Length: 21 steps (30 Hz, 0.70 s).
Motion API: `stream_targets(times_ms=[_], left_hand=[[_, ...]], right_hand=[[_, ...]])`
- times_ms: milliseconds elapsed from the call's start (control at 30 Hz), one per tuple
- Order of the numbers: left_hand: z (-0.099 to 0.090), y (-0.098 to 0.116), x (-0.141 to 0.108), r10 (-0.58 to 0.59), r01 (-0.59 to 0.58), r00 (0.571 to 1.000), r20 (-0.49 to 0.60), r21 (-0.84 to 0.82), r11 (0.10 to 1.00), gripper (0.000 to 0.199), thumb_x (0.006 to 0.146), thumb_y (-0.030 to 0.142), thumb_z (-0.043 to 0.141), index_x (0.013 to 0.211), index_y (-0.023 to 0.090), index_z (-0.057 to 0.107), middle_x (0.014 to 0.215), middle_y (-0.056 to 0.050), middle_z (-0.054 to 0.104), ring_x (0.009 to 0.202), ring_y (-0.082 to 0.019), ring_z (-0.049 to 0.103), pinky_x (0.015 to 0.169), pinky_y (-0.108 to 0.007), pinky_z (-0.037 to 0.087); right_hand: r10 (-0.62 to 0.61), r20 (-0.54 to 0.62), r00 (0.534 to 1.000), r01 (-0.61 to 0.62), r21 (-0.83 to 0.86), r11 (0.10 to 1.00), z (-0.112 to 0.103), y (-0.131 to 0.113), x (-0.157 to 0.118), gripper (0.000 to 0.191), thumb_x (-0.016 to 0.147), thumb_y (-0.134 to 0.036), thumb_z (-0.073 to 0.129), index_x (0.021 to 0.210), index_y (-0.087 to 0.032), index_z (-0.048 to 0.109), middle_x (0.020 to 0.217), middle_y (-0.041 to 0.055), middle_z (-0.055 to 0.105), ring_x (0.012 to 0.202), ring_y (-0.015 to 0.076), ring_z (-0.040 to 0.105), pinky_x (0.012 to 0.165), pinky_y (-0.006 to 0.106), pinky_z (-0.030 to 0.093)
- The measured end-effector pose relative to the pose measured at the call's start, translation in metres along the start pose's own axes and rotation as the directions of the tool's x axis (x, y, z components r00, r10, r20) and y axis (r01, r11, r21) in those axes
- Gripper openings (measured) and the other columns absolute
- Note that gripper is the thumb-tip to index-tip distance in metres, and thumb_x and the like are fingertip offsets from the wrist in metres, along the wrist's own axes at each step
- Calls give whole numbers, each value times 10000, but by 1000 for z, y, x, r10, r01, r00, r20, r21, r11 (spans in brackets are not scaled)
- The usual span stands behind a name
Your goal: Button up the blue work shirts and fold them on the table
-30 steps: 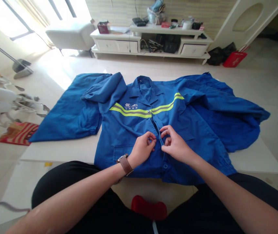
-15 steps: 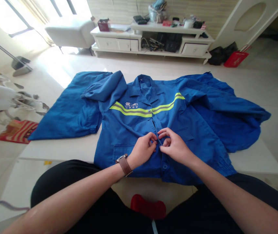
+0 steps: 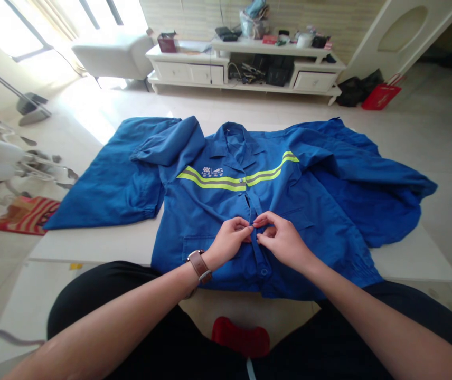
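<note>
A blue work jacket (image 3: pixel 206 211) with a yellow-and-grey reflective band lies face up, its collar away from me. My left hand (image 3: pixel 232 236), with a brown-strapped watch (image 3: pixel 199 265) at the wrist, pinches the jacket's front edge. Opposite it, my right hand (image 3: pixel 283 240) is closed on the other front edge, and the fingertips of both hands meet at the front opening. Whatever button lies between them is hidden by the fingers. One button (image 3: pixel 241 180) shows on the band above, another (image 3: pixel 264 272) near the hem below.
The jacket rests on a white table (image 3: pixel 412 258). Folded blue cloth (image 3: pixel 103 174) lies at its left, more blue cloth (image 3: pixel 384 211) at its right. Beyond stand a white TV cabinet (image 3: pixel 194 71) and a red bag (image 3: pixel 382 96). Below me is a red object (image 3: pixel 241 338).
My fingertips have come together at the front opening, the left thumb now straighter. The lower front strip has shifted slightly left and turned. The view has moved a little.
</note>
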State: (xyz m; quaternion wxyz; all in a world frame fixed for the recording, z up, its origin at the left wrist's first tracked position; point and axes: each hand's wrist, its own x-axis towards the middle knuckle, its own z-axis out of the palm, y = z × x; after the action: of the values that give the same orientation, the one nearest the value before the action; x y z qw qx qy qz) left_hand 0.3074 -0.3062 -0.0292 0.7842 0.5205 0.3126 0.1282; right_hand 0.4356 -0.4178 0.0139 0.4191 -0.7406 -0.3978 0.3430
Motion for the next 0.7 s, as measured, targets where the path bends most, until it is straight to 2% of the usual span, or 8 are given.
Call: stream_targets(times_ms=[133, 333, 500, 700], left_hand=[[0, -1, 0, 23, -23, 1000, 1, -17, 1000, 300, 742, 342, 828, 832, 141, 625, 664, 13, 668, 633, -112, 633, 655, -236, 520], [0, -3, -1, 75, -75, 997, -1, -18, 997, 305, 739, 332, 824, 835, 141, 606, 672, 13, 660, 633, -101, 623, 624, -207, 473], [1, -3, -3, 96, -96, 995, 6, -6, 995, 298, 750, 294, 792, 882, 150, 567, 681, 7, 668, 641, -113, 644, 635, -215, 486], [3, 2, -3, 117, -117, 993, -6, -22, 993, 388, 723, 227, 777, 959, 194, 471, 658, 57, 638, 551, -91, 600, 543, -181, 427]], right_hand=[[12, -6, 1000, -12, 19, 1000, 1, 0, 2, 250, 727, -129, 612, 968, -195, 631, 1056, 51, 712, 588, 107, 661, 586, 239, 534], [-14, -39, 999, 12, -61, 998, 2, -3, 5, 234, 726, -96, 609, 937, -196, 635, 964, 26, 690, 563, 104, 660, 557, 225, 524], [8, -29, 1000, -9, -29, 1000, 2, -3, 6, 196, 767, -109, 590, 941, -192, 626, 934, 16, 673, 557, 110, 689, 558, 220, 534], [-20, -11, 1000, 19, -34, 999, 0, -4, 6, 190, 785, -127, 576, 955, -198, 620, 933, 5, 666, 542, 103, 684, 535, 208, 517]])
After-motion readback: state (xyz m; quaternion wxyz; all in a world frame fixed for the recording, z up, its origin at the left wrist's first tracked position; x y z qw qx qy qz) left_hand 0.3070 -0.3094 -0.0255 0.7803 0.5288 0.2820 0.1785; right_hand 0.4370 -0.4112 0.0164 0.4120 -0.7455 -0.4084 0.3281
